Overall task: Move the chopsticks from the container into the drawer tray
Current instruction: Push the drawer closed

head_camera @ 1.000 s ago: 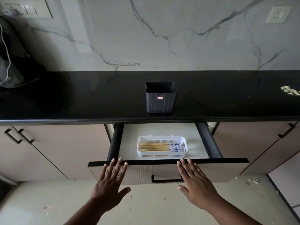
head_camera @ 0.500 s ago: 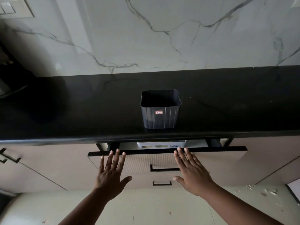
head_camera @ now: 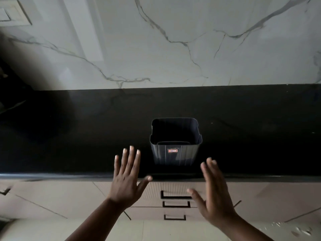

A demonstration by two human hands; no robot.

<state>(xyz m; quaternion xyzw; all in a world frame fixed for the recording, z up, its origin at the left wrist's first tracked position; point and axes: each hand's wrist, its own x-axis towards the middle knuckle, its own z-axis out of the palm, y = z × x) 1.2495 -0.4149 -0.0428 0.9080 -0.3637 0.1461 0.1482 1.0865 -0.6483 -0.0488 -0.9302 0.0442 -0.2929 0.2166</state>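
The dark container [head_camera: 175,141] stands upright on the black counter [head_camera: 69,136], near its front edge, and looking down into its mouth I see nothing inside. Directly below the container, the top drawer [head_camera: 175,188] sits flush with the cabinet fronts, so no chopsticks and no tray are visible; whether they lie in there I cannot tell. The left hand [head_camera: 126,180] is raised just left of the container, fingers straight and spread, gripping nothing. The right hand [head_camera: 214,193] hangs just right of and below the container, fingers straight too, a little blurred, empty as well. With the container bare and the drawer closed, my guess is the job is finished, or as good as
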